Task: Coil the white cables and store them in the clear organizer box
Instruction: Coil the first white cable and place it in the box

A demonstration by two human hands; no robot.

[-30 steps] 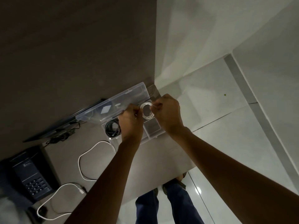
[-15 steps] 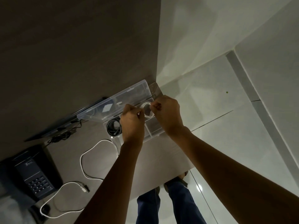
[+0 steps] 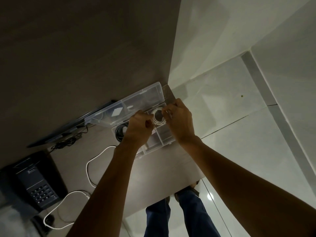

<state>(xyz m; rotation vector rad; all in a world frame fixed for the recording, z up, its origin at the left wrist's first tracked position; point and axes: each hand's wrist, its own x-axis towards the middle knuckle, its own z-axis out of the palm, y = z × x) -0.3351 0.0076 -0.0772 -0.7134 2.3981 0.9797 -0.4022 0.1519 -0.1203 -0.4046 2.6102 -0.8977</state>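
While both hands, left and right, pinch the white coil over the open box, apparently above its compartment, the desk meets a pale tiled floor.

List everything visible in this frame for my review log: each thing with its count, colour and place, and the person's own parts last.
organizer box: 1, clear, lid open, at the desk's far right corner
coiled cable: 1, white, held over the box
black coil: 1, black, in a left compartment of the box
loose cable: 1, white, lying uncoiled on the desk left of the box
desk phone: 1, black, on the desk at the left
desk: 1, brown, under everything
floor: pale tiles, to the right
left hand: 1, grips the coil's left side
right hand: 1, grips the coil's right side
legs: 2, blue trousers, below the desk edge
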